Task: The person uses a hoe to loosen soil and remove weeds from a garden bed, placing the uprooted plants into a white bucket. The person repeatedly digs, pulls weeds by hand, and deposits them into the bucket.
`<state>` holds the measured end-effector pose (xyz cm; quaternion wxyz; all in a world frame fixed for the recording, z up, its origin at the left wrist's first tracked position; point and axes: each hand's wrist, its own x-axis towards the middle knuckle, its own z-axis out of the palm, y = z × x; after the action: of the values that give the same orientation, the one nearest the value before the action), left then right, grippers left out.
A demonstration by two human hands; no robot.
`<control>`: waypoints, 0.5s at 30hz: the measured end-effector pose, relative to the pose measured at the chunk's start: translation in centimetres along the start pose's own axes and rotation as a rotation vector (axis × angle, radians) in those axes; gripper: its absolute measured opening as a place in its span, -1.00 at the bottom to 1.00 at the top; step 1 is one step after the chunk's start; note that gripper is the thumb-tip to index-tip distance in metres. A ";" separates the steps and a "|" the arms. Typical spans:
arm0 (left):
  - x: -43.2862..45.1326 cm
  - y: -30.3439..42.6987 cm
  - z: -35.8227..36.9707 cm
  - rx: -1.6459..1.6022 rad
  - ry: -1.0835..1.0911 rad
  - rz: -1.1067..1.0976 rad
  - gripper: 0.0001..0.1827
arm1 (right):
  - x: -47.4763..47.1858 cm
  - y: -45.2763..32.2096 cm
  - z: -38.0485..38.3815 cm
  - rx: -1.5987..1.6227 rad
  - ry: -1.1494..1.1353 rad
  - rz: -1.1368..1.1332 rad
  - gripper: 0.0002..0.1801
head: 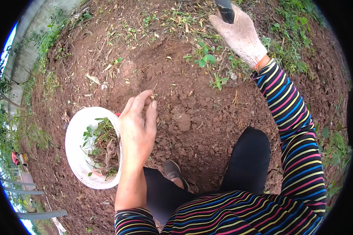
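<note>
My bare left hand (137,123) hovers over the reddish soil, just right of a white plastic bucket (76,147). Between its thumb and fingertips is a small dry weed sprig (154,94). Pulled weeds (106,147), both green leaves and brown stems, lie inside the bucket. At the upper right, my right hand (241,32) wears a pale knit glove and is closed around the dark handle (226,13) of a tool. The tool's working end is out of the picture. Below that hand, low broad-leaved weeds (205,57) grow from the ground.
Loose, crumbly soil (191,117) spreads before my knees, with my shoe (175,171) on it. Taller green weeds (294,44) stand at the right. A concrete strip (32,38) runs along the upper left, and grey curved bars (42,214) stick in at the lower left.
</note>
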<state>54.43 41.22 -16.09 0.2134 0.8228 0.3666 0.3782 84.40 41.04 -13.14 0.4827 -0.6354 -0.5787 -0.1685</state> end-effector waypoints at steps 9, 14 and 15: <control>8.7 -19.4 15.8 0.324 -0.182 -0.420 -0.60 | -16.9 12.7 5.2 -0.136 -0.797 0.798 -0.65; 10.9 -26.8 19.8 0.436 -0.037 -0.442 -0.59 | -16.7 12.1 6.1 -0.078 -0.787 0.758 -0.65; 11.5 -26.9 20.7 0.457 -0.074 -0.480 -0.59 | -17.1 12.8 6.1 -0.101 -0.794 0.744 -0.65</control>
<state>63.75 65.74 -40.53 0.1197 0.7528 0.6172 0.1949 89.09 37.88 -34.59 0.2228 -0.8344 -0.4439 0.2388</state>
